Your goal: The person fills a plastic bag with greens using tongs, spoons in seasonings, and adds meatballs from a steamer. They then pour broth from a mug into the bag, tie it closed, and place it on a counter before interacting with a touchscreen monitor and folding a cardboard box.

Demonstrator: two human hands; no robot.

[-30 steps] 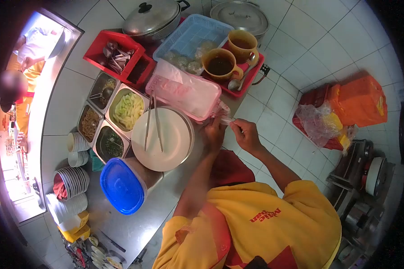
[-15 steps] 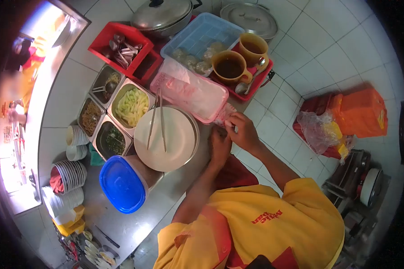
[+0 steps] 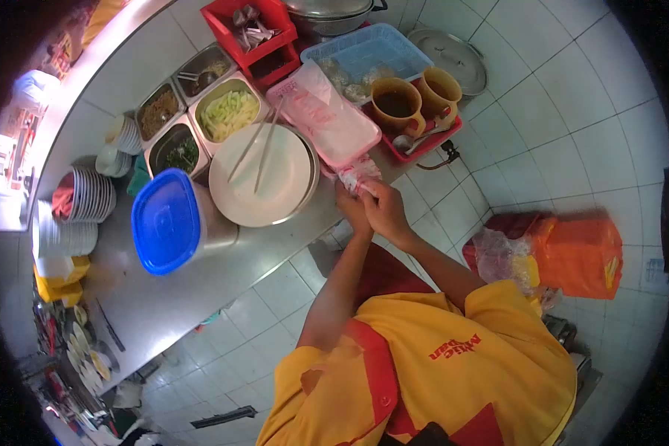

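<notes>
The two hands, apart a second ago, have closed together at the counter's edge, and the whole scene has swung up and left in the head view.

At far left, stacks of white ribbed bowls (image 3: 89, 195) stand on the stainless steel counter (image 3: 201, 293), which runs on a slant from lower left to upper right. Next comes a round tub with a blue plastic lid (image 3: 166, 221), then a wide white round plate (image 3: 264, 182) with long metal tongs (image 3: 256, 145) lying across it. Behind these sit steel condiment pans (image 3: 201, 111), and beside the plate is a flat pink plastic lidded box (image 3: 323, 119).

At that box's near corner, just past the counter's edge, the left hand (image 3: 353, 209) and right hand (image 3: 385, 212) touch each other, both with fingers pinched tight on a small crinkled clear plastic bag with red print (image 3: 357, 175). The bag touches the pink box.

Further right a red tray holding two brown mugs (image 3: 416, 100) overhangs the counter's end. Beyond lies white tiled floor (image 3: 543, 126), bare and open at upper right, while an orange bag (image 3: 576, 256) and a crumpled clear bag (image 3: 502, 256) lie near the person's right elbow.
</notes>
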